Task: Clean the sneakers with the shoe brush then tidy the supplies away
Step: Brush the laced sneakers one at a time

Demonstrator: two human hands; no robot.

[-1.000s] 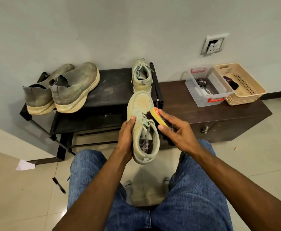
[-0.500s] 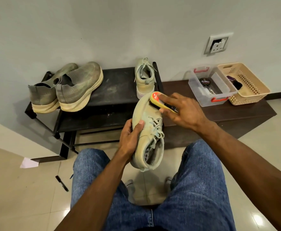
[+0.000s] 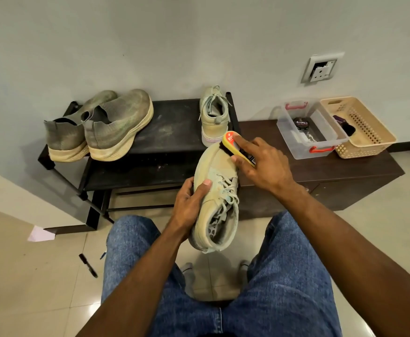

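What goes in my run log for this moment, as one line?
step: brushing toe | left hand: holds laced sneaker | right hand: presses shoe brush on toe | remaining: other sneakers, tidy-up

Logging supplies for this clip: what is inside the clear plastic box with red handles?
Inside the clear plastic box with red handles lies a round black polish tin and something small and pale, too blurred to identify.

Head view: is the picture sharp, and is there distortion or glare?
Head view: mostly sharp, the shoe brush in the right hand included; wide-angle bending curves the black shoe rack and floor edges; soft even light, faint glare on the floor tiles.
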